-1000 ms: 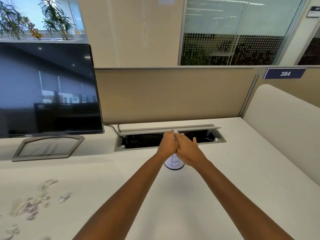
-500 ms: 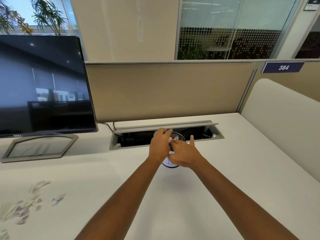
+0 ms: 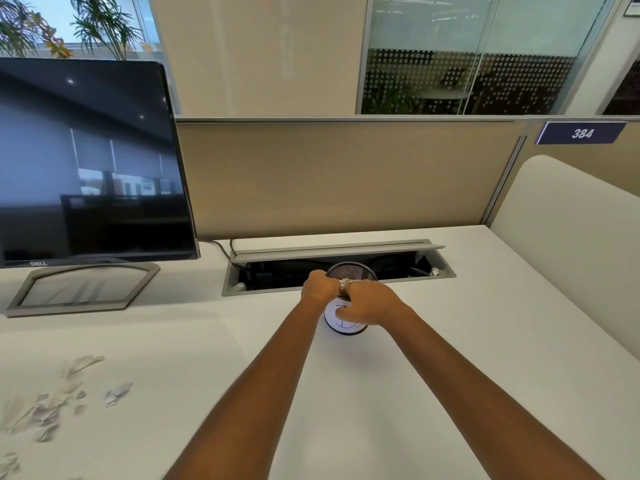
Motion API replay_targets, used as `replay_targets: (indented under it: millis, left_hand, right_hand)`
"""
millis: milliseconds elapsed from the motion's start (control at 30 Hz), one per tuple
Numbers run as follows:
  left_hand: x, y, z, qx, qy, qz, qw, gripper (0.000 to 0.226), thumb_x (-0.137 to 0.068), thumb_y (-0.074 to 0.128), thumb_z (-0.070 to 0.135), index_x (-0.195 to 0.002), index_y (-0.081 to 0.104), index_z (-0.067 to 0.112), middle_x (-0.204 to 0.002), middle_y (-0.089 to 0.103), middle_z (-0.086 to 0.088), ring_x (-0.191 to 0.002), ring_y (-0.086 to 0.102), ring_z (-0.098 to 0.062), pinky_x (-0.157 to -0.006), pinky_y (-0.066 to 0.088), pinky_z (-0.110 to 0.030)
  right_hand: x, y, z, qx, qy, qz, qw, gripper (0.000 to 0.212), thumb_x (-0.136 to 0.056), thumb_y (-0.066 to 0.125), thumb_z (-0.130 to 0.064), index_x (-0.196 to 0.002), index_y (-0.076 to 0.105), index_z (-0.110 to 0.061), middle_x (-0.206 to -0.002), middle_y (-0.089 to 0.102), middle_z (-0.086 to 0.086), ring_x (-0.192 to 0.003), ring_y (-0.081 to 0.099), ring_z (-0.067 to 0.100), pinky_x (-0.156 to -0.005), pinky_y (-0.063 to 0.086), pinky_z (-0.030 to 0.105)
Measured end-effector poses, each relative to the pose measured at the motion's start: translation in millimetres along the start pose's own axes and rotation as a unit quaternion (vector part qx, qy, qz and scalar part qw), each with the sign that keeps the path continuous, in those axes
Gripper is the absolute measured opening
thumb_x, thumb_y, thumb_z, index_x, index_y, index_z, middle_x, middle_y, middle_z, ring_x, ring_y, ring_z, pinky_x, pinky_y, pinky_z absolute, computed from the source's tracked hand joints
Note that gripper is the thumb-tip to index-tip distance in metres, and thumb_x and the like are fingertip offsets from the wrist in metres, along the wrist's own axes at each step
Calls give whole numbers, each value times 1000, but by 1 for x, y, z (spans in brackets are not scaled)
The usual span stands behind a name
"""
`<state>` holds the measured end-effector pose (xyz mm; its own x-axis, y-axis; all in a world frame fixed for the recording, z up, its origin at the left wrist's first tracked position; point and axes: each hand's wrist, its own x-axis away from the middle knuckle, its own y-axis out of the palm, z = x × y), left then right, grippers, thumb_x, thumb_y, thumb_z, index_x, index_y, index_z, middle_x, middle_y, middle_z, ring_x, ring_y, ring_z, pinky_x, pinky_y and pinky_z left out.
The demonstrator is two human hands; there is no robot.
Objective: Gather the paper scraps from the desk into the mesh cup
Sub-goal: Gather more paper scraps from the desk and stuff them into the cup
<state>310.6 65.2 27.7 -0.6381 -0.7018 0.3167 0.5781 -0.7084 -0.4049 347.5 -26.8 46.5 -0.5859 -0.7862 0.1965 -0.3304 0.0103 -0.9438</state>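
At the far left, near the desk's (image 3: 467,358) front edge, loose paper scraps (image 3: 52,407) lie scattered, running out of view at the left edge. Behind them a dark monitor (image 3: 86,161) stands on its grey foot. A stretch of bare desk lies between the scraps and the left forearm. Further right an open cable trough (image 3: 277,275) is sunk into the desk along the tan partition (image 3: 346,174). The mesh cup (image 3: 351,271) stands upright just in front of the trough's near edge, well apart from the scraps, with its white label (image 3: 337,317) facing the camera. Both arms reach straight forward and meet at the cup. The left hand (image 3: 320,285) is a closed fist at the near left of the rim, knuckles up. A small pale wad (image 3: 344,283) of paper shows at its finger side, so its grip seems to be closed on that wad. The right hand (image 3: 372,301) lies low over the cup's near right side with its fingers bent, covering part of the label. Its fingertips reach the wad, but I cannot tell whether they pinch it or only touch it. Right of the cup the desk runs bare to the cream side panel (image 3: 571,254).
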Motion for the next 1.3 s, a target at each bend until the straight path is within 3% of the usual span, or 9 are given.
replay_targets:
  millis: [100, 200, 300, 400, 467, 700, 833, 1100, 1300]
  left_hand:
    - [4, -6, 0, 16, 4, -9, 1000, 11, -88, 51, 1, -84, 60, 6, -87, 59, -15, -82, 52, -24, -68, 42, -32]
    - [7, -11, 0, 49, -6, -14, 999, 27, -87, 53, 2, -64, 48, 16, -83, 52, -10, -83, 45, -23, -61, 35, -29]
    - [16, -16, 5, 87, -1, -25, 996, 5, -89, 55, 6, -90, 59, 10, -104, 57, -18, -92, 44, -21, -79, 34, -33]
    - [27, -23, 5, 101, 18, -29, 994, 39, -90, 55, 9, -129, 50, 4, -133, 52, -16, -114, 49, -26, -95, 39, -35]
    - [38, -29, 0, 88, 45, -10, 995, 46, -91, 53, 10, -136, 43, 6, -141, 46, -13, -127, 46, -27, -103, 39, -34]
    - [85, -59, -65, -87, 121, 69, 986, 38, -95, 49, 14, -133, 46, 14, -139, 48, -8, -127, 47, -21, -104, 38, -27]
    - [109, -84, -112, -198, 139, 81, 967, 39, -95, 48, 17, -134, 45, 18, -140, 47, -3, -129, 45, -17, -108, 36, -27]
    - [131, -170, -173, -308, 204, 161, 915, 40, -95, 44, 13, -133, 47, 22, -139, 47, 5, -130, 41, -9, -106, 32, -17]
    - [129, -248, -204, -372, 124, 236, 889, 43, -95, 45, 22, -138, 40, 24, -149, 35, -1, -139, 29, -16, -111, 30, -25]
  right_hand:
    - [4, -5, -2, 2, 0, -2, 1000, 31, -85, 56, -25, -110, 59, -8, -105, 67, 13, -79, 51, 19, -69, 38, 27]
    - [10, -11, -5, 28, -12, 29, 999, 26, -86, 53, -22, -107, 61, -8, -103, 67, 12, -78, 49, 19, -69, 37, 28]
    - [19, -17, -8, 37, -15, 63, 997, 24, -87, 50, -17, -108, 61, -11, -104, 67, 10, -89, 58, 26, -80, 42, 35]
    - [30, -21, -12, 34, -3, 81, 996, 25, -86, 50, -14, -109, 60, -16, -109, 66, 8, -107, 57, 29, -102, 37, 45]
    - [36, -21, -16, 29, -1, 103, 994, 27, -87, 51, -13, -112, 60, -17, -116, 63, 6, -113, 54, 28, -109, 31, 49]
    - [71, 23, -46, -81, -68, 221, 970, 33, -91, 47, -9, -122, 59, -14, -136, 51, 4, -127, 43, 20, -107, 31, 26]
    - [88, 73, -84, -144, -94, 146, 974, 32, -93, 46, -10, -122, 56, -18, -136, 48, -2, -129, 40, 11, -102, 30, 15]
    - [101, 132, -171, -212, -97, 24, 972, 31, -93, 48, -13, -125, 51, -12, -132, 50, 3, -124, 46, 12, -99, 32, 13]
    - [77, 143, -231, -187, -102, -3, 977, 41, -92, 52, -17, -132, 45, -10, -138, 43, 7, -128, 43, 16, -104, 31, 19]
